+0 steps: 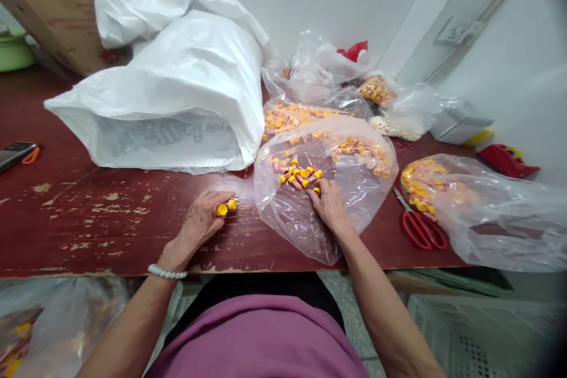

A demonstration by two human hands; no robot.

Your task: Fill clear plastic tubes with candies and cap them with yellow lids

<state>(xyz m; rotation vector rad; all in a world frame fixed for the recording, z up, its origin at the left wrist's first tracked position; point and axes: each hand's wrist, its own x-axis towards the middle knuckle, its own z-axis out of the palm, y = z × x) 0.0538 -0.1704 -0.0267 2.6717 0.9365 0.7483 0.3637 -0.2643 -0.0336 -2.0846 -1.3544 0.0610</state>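
Left grip (200,220) clamped on two yellow pieces (222,209), right grip (330,204) at a loose pile (303,173)

Two yellow pieces sit between the fingers of a person's left hand, over the worn red tabletop (88,212) and just beside a wide clear bag (292,224). To the right, the other hand curls at the near edge of the pile of yellow-capped, red-and-white pieces; its fingers touch one yellow cap (316,190), though whether they are pinched together on it cannot be told. The pile lies within the clear bag's outline, with more yellow pieces clouded by the plastic at its far side.

Behind the left hand, a large white bag (199,71) lies with its mouth toward the person, clear tubes (170,133) showing inside. Red-handled scissors (423,230) rest to the right, near a second clear bag (500,207) partly filled with yellow pieces. Farther back on that side stands a red tape dispenser (507,160). At far left lies a dark phone (15,155) with an orange loop, and behind it a cardboard box (53,12) and a green basin (15,52). A pale beaded bracelet (167,272) circles the left wrist.
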